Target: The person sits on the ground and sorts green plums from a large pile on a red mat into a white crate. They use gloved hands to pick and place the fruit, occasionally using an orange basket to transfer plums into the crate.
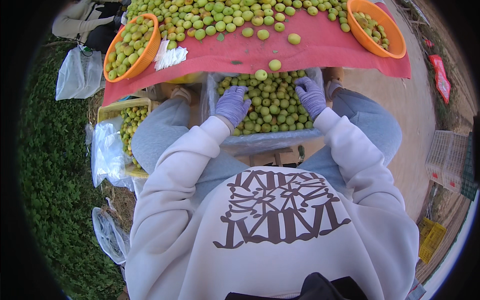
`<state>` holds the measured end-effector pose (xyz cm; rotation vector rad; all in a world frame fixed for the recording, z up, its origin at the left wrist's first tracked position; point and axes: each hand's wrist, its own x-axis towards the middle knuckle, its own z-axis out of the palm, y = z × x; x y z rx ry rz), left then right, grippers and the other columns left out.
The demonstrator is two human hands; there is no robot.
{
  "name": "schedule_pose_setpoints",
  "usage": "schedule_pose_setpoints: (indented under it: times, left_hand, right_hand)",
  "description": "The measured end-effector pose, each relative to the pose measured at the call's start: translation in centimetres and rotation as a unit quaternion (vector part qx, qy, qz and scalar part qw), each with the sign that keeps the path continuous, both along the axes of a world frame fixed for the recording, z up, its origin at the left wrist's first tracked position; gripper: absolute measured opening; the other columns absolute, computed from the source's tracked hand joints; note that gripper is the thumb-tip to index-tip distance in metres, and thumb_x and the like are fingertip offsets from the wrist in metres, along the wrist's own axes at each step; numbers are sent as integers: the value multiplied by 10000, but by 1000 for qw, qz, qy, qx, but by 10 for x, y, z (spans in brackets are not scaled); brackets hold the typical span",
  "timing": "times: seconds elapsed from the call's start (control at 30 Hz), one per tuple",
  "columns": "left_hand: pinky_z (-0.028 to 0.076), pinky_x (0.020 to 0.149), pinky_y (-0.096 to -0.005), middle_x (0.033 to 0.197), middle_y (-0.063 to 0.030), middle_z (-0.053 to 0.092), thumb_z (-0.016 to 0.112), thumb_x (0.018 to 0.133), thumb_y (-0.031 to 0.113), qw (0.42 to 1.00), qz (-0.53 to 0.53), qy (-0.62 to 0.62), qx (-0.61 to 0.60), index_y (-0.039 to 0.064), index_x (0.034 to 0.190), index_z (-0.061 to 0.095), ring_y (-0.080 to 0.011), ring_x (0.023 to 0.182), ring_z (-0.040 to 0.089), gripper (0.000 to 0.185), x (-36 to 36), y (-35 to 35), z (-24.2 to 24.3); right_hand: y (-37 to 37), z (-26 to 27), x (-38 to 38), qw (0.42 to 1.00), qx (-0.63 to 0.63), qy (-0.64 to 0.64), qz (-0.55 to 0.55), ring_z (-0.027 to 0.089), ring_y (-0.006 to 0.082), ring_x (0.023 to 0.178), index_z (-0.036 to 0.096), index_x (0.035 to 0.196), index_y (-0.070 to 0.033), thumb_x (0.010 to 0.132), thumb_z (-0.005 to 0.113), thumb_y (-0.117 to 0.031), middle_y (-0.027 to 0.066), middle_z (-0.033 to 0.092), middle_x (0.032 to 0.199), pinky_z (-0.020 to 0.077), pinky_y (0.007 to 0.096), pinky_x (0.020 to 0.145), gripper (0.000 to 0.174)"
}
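Between my knees stands a crate lined with clear plastic film (262,140), filled with small round green fruits (272,101), perhaps jujubes or plums. My left hand (232,105), in a purple knit glove, lies on the fruits at the crate's left side, thumb apart from the fingers. Opposite it, my right hand (310,96) in a matching glove touches the fruits along the right side, its thumb also spread away. I see nothing held in either hand, though the fingertips are partly hidden. Two single fruits (268,69) lie at the red cloth's near edge, just above the crate.
A red cloth (225,56) covers the table ahead, with a fruit heap (225,17). Orange baskets of fruit stand left (152,45) and right (397,45); white packets (170,56) lie between. A yellow crate (107,110) flanks my left leg. Another person's sleeve (78,26) shows upper left.
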<state>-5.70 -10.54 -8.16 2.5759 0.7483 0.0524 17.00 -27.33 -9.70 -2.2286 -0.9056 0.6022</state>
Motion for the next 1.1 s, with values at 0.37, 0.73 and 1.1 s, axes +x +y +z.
schedule_pose_setpoints:
  times: [0.37,0.73,1.1]
  left_hand:
    - [41,1123,-688,1609,-135,193,510,853,676,950,-175,231,113,302,1518,321,-397,1478,136,786,14,-37,-52]
    - [219,1152,-541,1495,-191,347,612,894,391,994,-5,86,73,130,1329,537,-374,1410,293,513,-15,15,-88]
    - [73,1175,-593,1625,-139,104,587,892,484,978,-2,187,89,150,1547,239,-381,1497,46,813,0,10,-93]
  right_hand:
    - [24,-51,-75,929,-170,-219,246,160,409,1469,207,1557,-190,790,626,-668,137,216,1596,126,534,1189,996]
    - [9,-75,-8,926,-140,-284,206,448,329,1319,490,1404,-232,957,504,-320,80,510,1408,301,509,1122,456]
    - [57,-56,-58,927,-114,-223,278,168,363,1481,320,1520,-300,920,553,-497,151,169,1611,130,544,1190,673]
